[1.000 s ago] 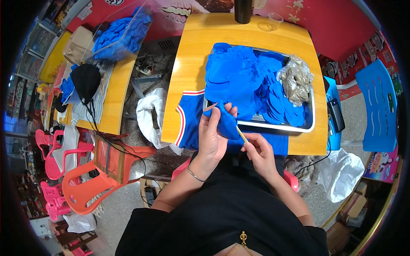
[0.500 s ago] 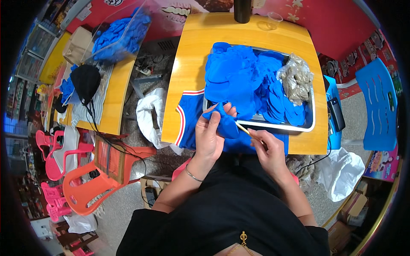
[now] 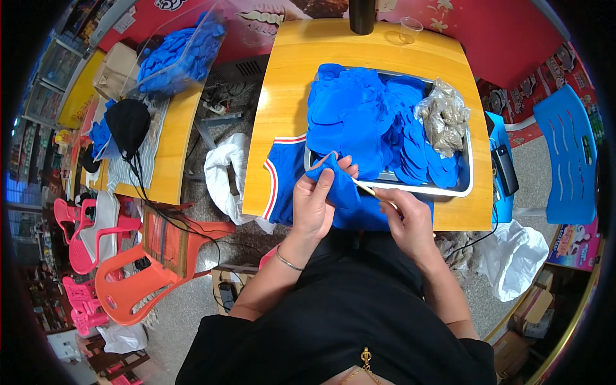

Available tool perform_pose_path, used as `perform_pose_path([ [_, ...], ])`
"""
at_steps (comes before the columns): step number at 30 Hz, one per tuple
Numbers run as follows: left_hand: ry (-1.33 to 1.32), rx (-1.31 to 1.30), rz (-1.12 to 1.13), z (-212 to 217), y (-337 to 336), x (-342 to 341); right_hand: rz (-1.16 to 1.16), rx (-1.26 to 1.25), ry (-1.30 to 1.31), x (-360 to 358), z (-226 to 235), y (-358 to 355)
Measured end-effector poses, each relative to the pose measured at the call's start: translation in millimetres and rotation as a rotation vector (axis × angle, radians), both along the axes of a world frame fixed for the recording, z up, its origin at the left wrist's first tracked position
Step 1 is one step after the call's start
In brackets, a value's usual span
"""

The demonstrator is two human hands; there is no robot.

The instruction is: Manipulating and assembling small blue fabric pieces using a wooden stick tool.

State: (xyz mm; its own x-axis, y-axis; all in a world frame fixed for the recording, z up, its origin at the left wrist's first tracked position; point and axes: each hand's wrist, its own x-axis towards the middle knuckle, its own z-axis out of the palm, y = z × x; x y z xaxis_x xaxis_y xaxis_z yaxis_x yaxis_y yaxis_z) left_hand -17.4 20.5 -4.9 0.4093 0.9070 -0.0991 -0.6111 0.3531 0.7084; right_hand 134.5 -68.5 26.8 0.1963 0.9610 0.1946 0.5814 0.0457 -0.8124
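While a clear bin heaped with small blue pieces sits on the far-left surface, the work itself is at the middle surface. An orange chair stands below the first, and a white sack lies between the two.

At the near edge of the middle surface, a blue jersey with striped trim lies flat. Over it, the left hand is closed around a blue cloth, thumb pressed on top and fingertips showing beyond. The right hand, just beside, pinches one end of a pale stick; the other end meets the cloth, though whether it goes inside cannot be told.

Behind the hands, a metal tray holds a large pile of flat blue cutouts, with a bag of brownish lumps at its right end. A blue chair stands farther right.

Judging by this, one piece is partway through handling and the tray's many flat cutouts remain; the bin's pieces may be finished ones, but that is uncertain.
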Motion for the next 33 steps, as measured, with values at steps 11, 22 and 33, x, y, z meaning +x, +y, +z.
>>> perform_pose_path([
  [11,-0.102,-0.083,0.060,3.0,-0.5,2.8,0.027,-0.089,0.112,6.2,-7.3,-3.0],
  [22,-0.126,-0.046,-0.028,1.8,3.3,-0.7,0.029,-0.083,0.121,1.0,-1.5,-4.3],
  [33,-0.123,-0.059,-0.117,4.3,3.2,-2.3,0.047,-0.042,0.056,3.7,1.6,-2.6],
])
